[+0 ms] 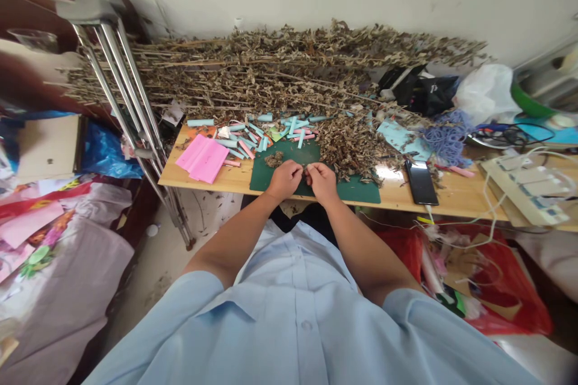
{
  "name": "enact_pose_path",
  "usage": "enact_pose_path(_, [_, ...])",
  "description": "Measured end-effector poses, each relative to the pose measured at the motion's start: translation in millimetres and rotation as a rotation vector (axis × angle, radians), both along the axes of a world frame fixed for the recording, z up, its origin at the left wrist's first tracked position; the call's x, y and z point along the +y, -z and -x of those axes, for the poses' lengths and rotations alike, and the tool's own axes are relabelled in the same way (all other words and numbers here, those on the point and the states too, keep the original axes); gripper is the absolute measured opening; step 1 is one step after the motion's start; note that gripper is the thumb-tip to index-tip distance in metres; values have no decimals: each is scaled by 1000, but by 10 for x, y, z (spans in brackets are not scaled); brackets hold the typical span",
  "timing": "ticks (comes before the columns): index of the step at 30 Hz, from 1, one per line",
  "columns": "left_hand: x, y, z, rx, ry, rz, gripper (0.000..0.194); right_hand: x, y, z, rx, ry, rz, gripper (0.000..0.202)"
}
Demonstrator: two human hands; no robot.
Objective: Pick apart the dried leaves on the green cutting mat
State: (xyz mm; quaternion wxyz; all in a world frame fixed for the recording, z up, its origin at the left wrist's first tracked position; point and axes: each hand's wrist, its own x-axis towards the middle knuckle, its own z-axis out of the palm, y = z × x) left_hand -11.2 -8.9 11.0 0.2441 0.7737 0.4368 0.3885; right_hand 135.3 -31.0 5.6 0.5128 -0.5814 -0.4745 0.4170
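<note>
My left hand (286, 180) and my right hand (321, 182) meet over the front edge of a green cutting mat (363, 191). Both have their fingers pinched together, and a small dark bit seems to sit between them, too small to name. Just beyond my left hand lies a little clump of crumbled dried leaves (273, 159). A larger heap of dried leaves (345, 147) covers the mat's right side, beside my right hand. Past the mat's far left corner are several blue and pink rolled paper tubes (247, 145). Pink paper sheets (205, 159) rest to their left.
Long bundles of dried leafy stems (271, 66) lie along the wall. A metal crutch (130, 84) leans at the table's left end. On the right are a phone (421, 182) with its cable, purple yarn (447, 137) and a power strip (526, 186). A red bag (519, 289) sits below.
</note>
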Motion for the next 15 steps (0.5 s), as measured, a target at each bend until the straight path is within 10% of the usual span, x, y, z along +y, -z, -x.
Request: enact_pose_path(15, [-8, -12, 4, -57, 12, 6, 15, 25, 3, -4, 57, 27, 24, 34])
